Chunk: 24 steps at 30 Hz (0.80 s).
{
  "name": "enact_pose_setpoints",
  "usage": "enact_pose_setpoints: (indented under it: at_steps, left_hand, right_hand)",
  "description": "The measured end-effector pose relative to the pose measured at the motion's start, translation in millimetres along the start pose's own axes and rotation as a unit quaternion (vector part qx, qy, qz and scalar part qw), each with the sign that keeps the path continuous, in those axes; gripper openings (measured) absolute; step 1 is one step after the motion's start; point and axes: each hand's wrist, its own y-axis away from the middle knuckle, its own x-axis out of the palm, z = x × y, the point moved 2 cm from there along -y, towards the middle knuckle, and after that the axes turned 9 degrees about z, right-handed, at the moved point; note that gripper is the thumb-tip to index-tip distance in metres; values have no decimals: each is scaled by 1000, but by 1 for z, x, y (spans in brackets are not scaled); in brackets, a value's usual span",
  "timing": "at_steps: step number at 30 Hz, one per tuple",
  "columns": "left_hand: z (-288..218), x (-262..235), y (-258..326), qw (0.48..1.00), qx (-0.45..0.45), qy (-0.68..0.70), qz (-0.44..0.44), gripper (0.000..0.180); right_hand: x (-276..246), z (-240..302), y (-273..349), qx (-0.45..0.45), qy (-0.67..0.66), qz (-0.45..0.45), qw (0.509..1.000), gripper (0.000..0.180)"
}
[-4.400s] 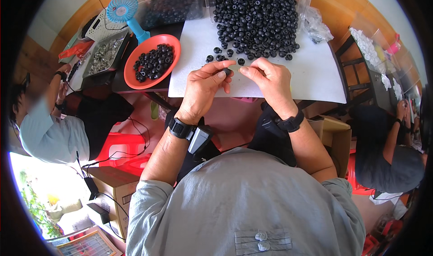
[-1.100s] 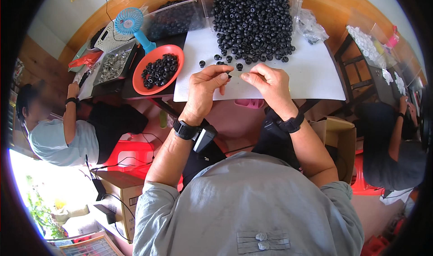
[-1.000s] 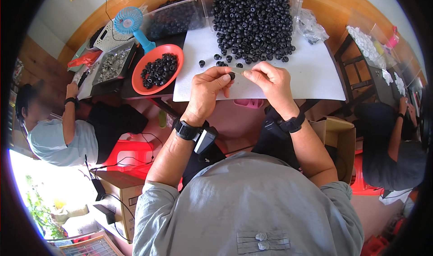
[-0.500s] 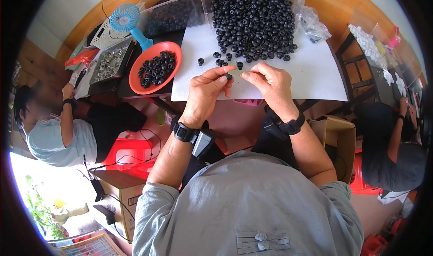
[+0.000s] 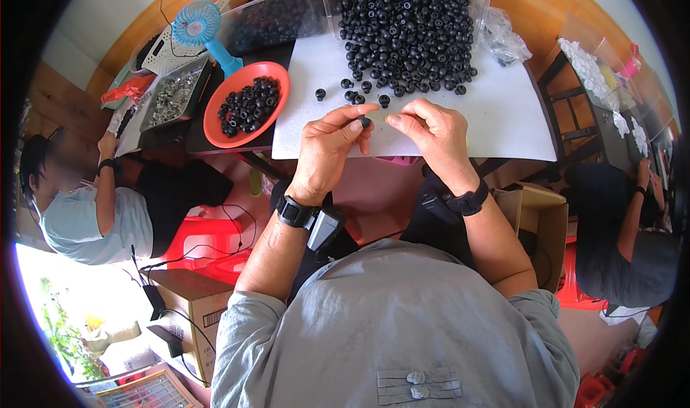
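Observation:
My left hand (image 5: 329, 149) and my right hand (image 5: 431, 133) meet at the near edge of a white sheet (image 5: 503, 113). The left fingertips pinch one small black round part (image 5: 364, 122); the right fingertips press against it from the other side. Just beyond lie a few loose black parts (image 5: 352, 93), and behind them a big heap of the same parts (image 5: 410, 27). An orange bowl (image 5: 277, 84) holding more black parts sits to the left of my left hand.
A grey tray of small metal pieces (image 5: 172, 99) and a blue hand fan (image 5: 205, 30) stand at the far left. A person in a light shirt (image 5: 86, 214) sits left, another person (image 5: 618, 243) right. Cardboard boxes (image 5: 539, 221) lie below.
My view has shifted slightly. Both hands stayed together at the sheet's edge, fingers working one black part; the person on the left has lowered an arm.

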Motion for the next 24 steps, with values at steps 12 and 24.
enact_pose_setpoints:
  at_steps: [12, 24]
  left_hand:
    - [0, 4, 0, 1000, -2, 1, -23, 24]
    - [3, 2, -1, 1000, 2, 3, -20, 29]
  right_hand:
    - [3, -2, 1, -31, 18, 0, 999, 27]
    - [1, 1, 2, -22, -20, -36, 999, 26]
